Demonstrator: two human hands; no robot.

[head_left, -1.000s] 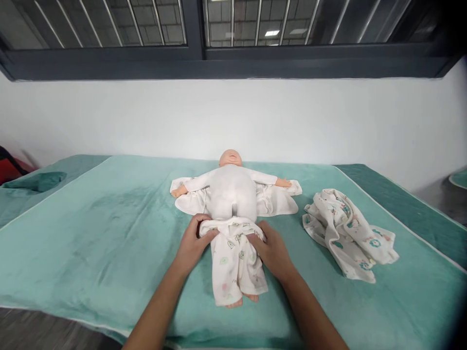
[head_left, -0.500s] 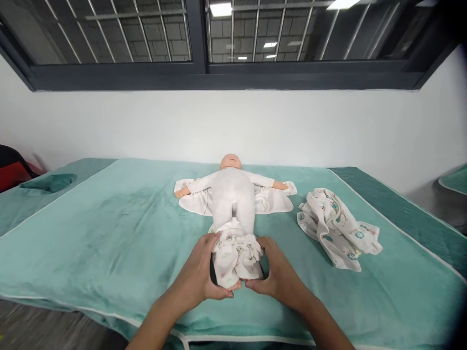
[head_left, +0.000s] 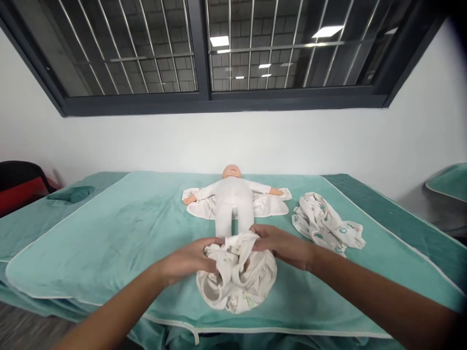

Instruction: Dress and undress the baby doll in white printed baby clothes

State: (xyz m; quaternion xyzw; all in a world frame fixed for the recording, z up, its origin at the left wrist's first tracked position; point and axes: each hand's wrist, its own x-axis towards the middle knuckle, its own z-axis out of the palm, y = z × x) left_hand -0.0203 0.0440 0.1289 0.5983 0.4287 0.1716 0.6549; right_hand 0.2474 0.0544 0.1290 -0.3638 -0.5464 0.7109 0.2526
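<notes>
Left hand [head_left: 191, 260]: lower centre of the frame, entering from lower left; fingers curled, gripping the left side of the garment.

Right hand [head_left: 282, 245]: just right of centre, entering from lower right; fingers closed on the garment's upper right edge.

White garment [head_left: 255, 277], small print: lower centre, between the hands; gathered into a rounded bunch, slightly wider across the frame than deep, without a clear long axis. A rolled, open edge shows at its lower left.

Green cover [head_left: 109, 233], pale piping: spread across the middle and lower frame, beneath all items.

Printed cloth [head_left: 324, 223], white with green motifs: right of centre, crumpled, apart from the doll; its length slants from upper left to lower right.

Doll [head_left: 233, 194], white body: centre, on its back; long axis upright in the frame, head towards the top, legs pointing at the bottom edge, arms out sideways. Feet hidden behind the bunch.

White top [head_left: 273, 206]: spread open under the doll, sleeves pointing left and right.

Wall [head_left: 233, 141], white: behind the doll.

Window [head_left: 204, 58], dark frame, barred: across the top.
</notes>
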